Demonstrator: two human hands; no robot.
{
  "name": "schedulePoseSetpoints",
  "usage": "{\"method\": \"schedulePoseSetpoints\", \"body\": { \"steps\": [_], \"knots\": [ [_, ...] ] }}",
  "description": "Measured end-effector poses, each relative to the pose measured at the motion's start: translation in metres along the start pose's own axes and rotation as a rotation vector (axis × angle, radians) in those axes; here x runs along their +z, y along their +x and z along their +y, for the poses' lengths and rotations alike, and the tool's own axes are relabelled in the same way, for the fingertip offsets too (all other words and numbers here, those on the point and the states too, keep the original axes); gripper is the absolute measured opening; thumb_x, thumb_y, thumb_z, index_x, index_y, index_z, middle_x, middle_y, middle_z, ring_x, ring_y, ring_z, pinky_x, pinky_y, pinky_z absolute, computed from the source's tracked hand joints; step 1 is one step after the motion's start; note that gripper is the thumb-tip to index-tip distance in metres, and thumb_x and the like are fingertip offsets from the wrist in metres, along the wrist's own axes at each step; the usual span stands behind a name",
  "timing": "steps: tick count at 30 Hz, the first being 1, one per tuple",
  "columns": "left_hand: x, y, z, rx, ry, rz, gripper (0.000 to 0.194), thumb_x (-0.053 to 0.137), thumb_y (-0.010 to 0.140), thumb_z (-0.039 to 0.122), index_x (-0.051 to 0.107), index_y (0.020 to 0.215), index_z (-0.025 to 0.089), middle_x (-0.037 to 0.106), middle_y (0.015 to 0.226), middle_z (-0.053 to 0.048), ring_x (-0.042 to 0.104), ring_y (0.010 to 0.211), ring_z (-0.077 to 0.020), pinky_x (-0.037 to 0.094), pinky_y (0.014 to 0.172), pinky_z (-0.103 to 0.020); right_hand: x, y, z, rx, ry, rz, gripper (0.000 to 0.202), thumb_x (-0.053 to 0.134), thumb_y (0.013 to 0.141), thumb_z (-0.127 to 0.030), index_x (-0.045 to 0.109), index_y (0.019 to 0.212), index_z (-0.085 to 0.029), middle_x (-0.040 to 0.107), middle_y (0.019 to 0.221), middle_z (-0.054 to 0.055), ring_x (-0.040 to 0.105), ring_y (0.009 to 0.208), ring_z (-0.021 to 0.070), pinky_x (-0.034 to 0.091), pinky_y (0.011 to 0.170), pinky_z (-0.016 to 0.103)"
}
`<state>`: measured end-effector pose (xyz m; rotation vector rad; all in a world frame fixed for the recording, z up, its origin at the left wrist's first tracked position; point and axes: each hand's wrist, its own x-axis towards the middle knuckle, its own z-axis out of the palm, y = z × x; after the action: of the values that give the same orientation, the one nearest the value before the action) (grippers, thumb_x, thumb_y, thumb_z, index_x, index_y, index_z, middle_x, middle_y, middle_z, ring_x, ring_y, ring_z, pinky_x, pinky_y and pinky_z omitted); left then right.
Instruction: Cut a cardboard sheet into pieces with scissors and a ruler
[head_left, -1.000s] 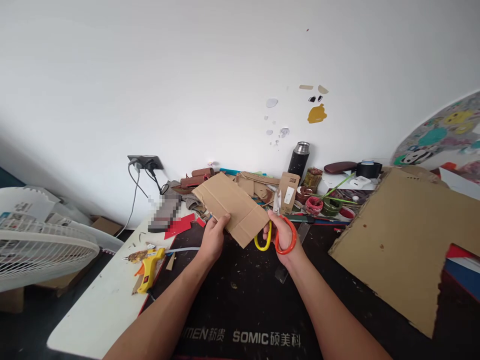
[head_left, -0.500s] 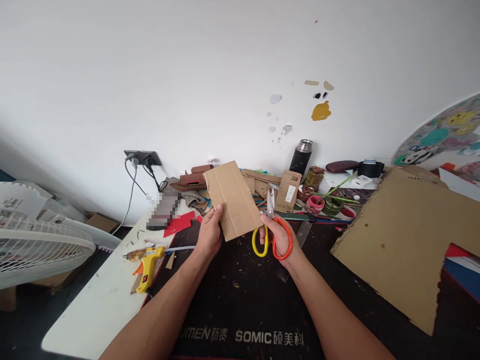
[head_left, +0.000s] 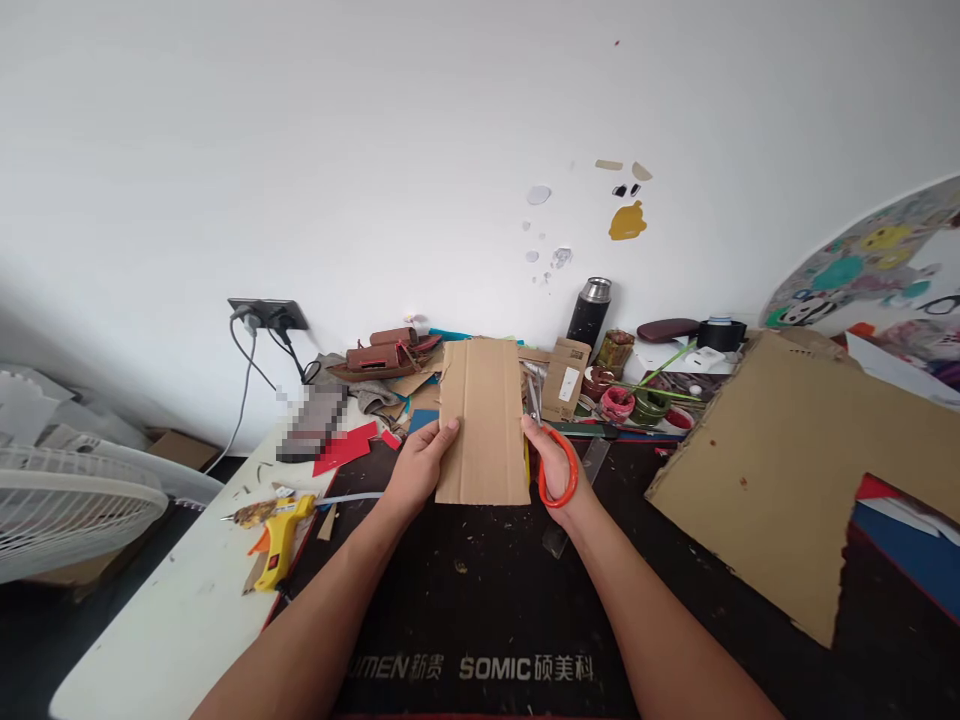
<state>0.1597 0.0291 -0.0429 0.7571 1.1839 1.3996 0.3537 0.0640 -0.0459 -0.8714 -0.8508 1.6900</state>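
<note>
The cardboard piece (head_left: pixel 484 420) is plain brown; the scissors (head_left: pixel 556 468) have orange handles. At lower left lies a yellow glue gun (head_left: pixel 276 540), on a black mat (head_left: pixel 480 600) with white lettering.

I see a plain white wall (head_left: pixel 375 150) carrying a dark power socket (head_left: pixel 268 314). A white table (head_left: pixel 187 620) with a black desk mat (head_left: pixel 487 600) stands against it.
</note>
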Motion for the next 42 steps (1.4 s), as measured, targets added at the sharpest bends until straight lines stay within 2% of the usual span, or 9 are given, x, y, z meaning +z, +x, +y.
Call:
{"method": "schedulePoseSetpoints", "body": {
  "steps": [4, 12, 18, 23, 26, 29, 35, 38, 42],
  "knots": [
    [0.000, -0.003, 0.001, -0.022, 0.033, -0.056, 0.052, 0.090, 0.069, 0.065, 0.079, 0.088, 0.018, 0.082, 0.082, -0.008, 0.078, 0.076, -0.0280, 0.056, 0.066, -0.033, 0.000, 0.000, -0.001, -0.033, 0.020, -0.013, 0.048, 0.092, 0.070, -0.063, 0.075, 0.086, -0.020, 0.080, 0.086, 0.004, 0.076, 0.084, 0.0289, 0.056, 0.073, 0.036],
    [0.000, -0.004, 0.004, -0.012, -0.055, 0.008, 0.048, 0.091, 0.068, 0.061, 0.078, 0.091, 0.020, 0.082, 0.086, -0.008, 0.080, 0.085, -0.0310, 0.059, 0.067, -0.035, 0.001, -0.001, -0.004, 0.000, -0.045, 0.024, 0.049, 0.091, 0.068, -0.063, 0.064, 0.074, -0.023, 0.060, 0.056, -0.005, 0.053, 0.045, 0.0156, 0.038, 0.046, 0.028],
    [0.004, -0.005, 0.006, -0.011, -0.056, -0.027, 0.049, 0.092, 0.063, 0.061, 0.077, 0.086, 0.020, 0.083, 0.088, -0.010, 0.080, 0.089, -0.0338, 0.062, 0.072, -0.041, 0.001, -0.001, -0.004, -0.025, 0.008, 0.013, 0.049, 0.093, 0.068, -0.062, 0.067, 0.080, -0.022, 0.072, 0.073, -0.001, 0.068, 0.066, 0.0221, 0.051, 0.063, 0.032],
    [0.002, -0.004, 0.006, -0.013, -0.061, 0.046, 0.045, 0.093, 0.064, 0.057, 0.077, 0.084, 0.020, 0.083, 0.083, -0.008, 0.079, 0.079, -0.0305, 0.058, 0.063, -0.035, 0.001, -0.002, -0.002, 0.017, -0.016, -0.022, 0.052, 0.090, 0.069, -0.068, 0.065, 0.073, -0.022, 0.062, 0.057, -0.003, 0.055, 0.049, 0.0162, 0.043, 0.050, 0.029],
    [0.000, -0.002, 0.006, -0.005, -0.057, 0.084, 0.044, 0.092, 0.065, 0.056, 0.078, 0.086, 0.020, 0.082, 0.081, -0.007, 0.078, 0.075, -0.0285, 0.055, 0.059, -0.032, 0.001, -0.002, -0.003, 0.045, -0.022, -0.028, 0.053, 0.087, 0.071, -0.071, 0.069, 0.077, -0.021, 0.061, 0.055, -0.003, 0.054, 0.046, 0.0157, 0.044, 0.048, 0.028],
    [0.000, -0.002, 0.006, 0.025, -0.053, 0.076, 0.045, 0.092, 0.065, 0.056, 0.079, 0.090, 0.020, 0.082, 0.082, -0.006, 0.078, 0.075, -0.0279, 0.055, 0.061, -0.032, 0.001, -0.001, -0.006, 0.046, -0.004, -0.001, 0.055, 0.087, 0.071, -0.070, 0.073, 0.086, -0.020, 0.062, 0.055, -0.003, 0.056, 0.046, 0.0148, 0.044, 0.047, 0.026],
    [0.000, -0.006, 0.007, 0.108, -0.015, 0.084, 0.046, 0.090, 0.069, 0.060, 0.080, 0.090, 0.021, 0.081, 0.083, -0.007, 0.077, 0.082, -0.0312, 0.058, 0.070, -0.036, 0.000, 0.001, -0.008, -0.010, -0.069, 0.002, 0.059, 0.083, 0.072, -0.076, 0.068, 0.084, -0.020, 0.063, 0.055, -0.003, 0.056, 0.041, 0.0132, 0.041, 0.042, 0.023],
    [-0.004, -0.008, 0.008, 0.193, 0.110, 0.071, 0.043, 0.086, 0.074, 0.062, 0.079, 0.088, 0.022, 0.079, 0.083, -0.006, 0.073, 0.082, -0.0301, 0.055, 0.069, -0.034, 0.002, 0.000, -0.007, -0.085, -0.165, -0.027, 0.058, 0.082, 0.073, -0.076, 0.063, 0.083, -0.022, 0.064, 0.055, -0.003, 0.056, 0.039, 0.0135, 0.041, 0.040, 0.023],
    [-0.004, -0.013, 0.010, 0.311, 0.321, 0.044, 0.041, 0.078, 0.084, 0.062, 0.076, 0.079, 0.022, 0.074, 0.079, -0.005, 0.066, 0.078, -0.0264, 0.050, 0.069, -0.032, 0.003, 0.000, -0.001, -0.143, -0.305, -0.021, 0.051, 0.089, 0.071, -0.064, 0.060, 0.088, -0.025, 0.059, 0.050, -0.007, 0.053, 0.038, 0.0135, 0.043, 0.039, 0.023]
  ]
}}
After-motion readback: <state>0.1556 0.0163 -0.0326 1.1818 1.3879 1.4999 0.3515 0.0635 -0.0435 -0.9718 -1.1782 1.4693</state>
